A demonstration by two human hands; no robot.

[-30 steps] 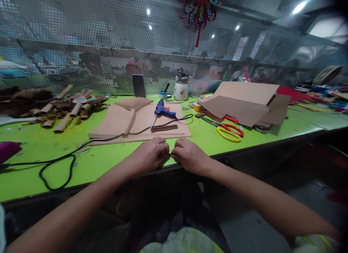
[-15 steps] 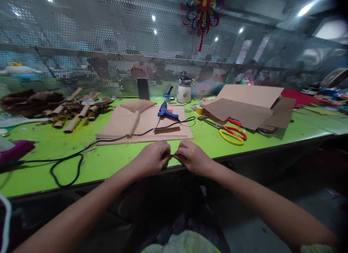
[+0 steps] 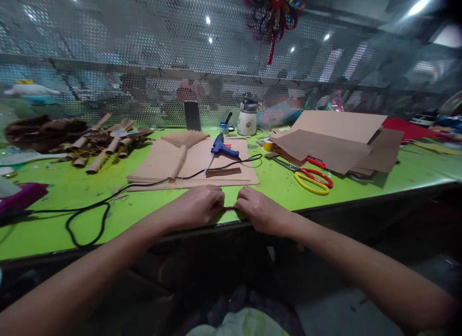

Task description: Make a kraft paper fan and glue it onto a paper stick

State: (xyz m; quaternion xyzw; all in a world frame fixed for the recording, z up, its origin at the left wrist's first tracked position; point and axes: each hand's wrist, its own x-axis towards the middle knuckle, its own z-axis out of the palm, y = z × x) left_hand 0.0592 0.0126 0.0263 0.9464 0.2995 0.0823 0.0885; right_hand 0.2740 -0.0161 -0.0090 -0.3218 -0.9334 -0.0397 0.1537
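Observation:
Both hands rest at the front edge of the green table, fingers closed round a thin brown paper strip (image 3: 229,208) that shows between them. My left hand (image 3: 205,203) pinches its left end, and my right hand (image 3: 258,207) pinches its right end. Just beyond the hands lies a stack of brown paper sheets (image 3: 155,170). On it are a pleated paper fan with a rolled handle (image 3: 179,160), a blue glue gun (image 3: 223,148) and a folded brown paper bundle (image 3: 224,172).
Red and yellow scissors (image 3: 312,178), a tape roll (image 3: 267,144) and large brown sheets (image 3: 325,148) lie right. Paper rolls (image 3: 97,161) and a black cord (image 3: 104,201) are left. A white jar (image 3: 247,122) stands behind. The green table (image 3: 144,215) ends at a dark front edge.
My hands have moved slightly apart, and more of the thin strip shows between them. The whole view has shifted a little.

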